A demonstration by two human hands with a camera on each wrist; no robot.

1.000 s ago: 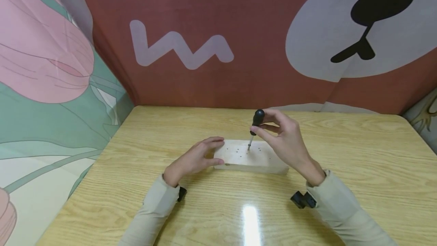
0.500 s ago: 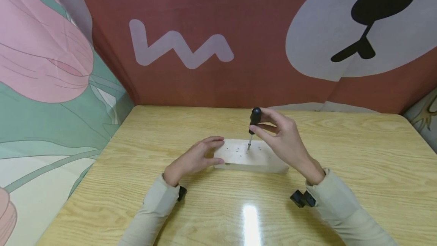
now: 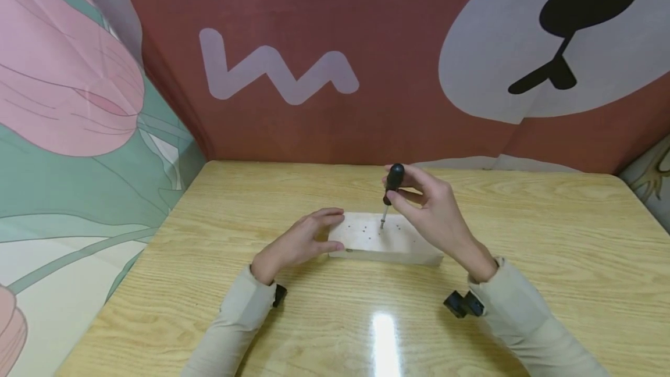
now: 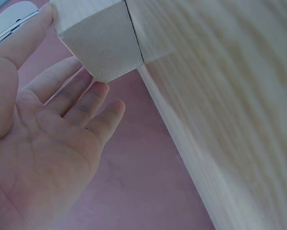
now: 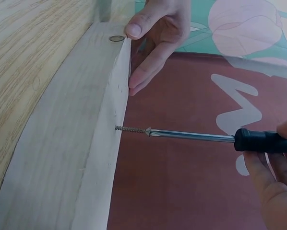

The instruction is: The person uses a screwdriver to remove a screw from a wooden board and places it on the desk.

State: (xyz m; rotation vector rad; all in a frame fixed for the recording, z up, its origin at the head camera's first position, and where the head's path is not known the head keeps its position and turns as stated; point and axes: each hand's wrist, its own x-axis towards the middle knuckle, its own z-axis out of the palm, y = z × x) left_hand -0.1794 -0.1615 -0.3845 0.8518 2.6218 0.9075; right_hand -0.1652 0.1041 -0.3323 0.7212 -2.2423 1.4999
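A pale wooden block with several small holes in its top lies on the table. At its left end my left hand holds it, thumb on the near edge and fingers at the far edge. My right hand grips the black handle of a screwdriver between thumb and fingers, above the block. In the right wrist view, the screwdriver's tip sits at the head of a screw. The screw's point is in the block's top face, and most of its thread shows outside the wood.
The wood-grain table runs back to a red printed cloth. Another printed cloth hangs along the left side. Black wrist mounts stick out below both sleeves.
The screwdriver handle leans slightly left, then comes back to the right as the right hand's fingers shift on it. The left hand and the block stay put.
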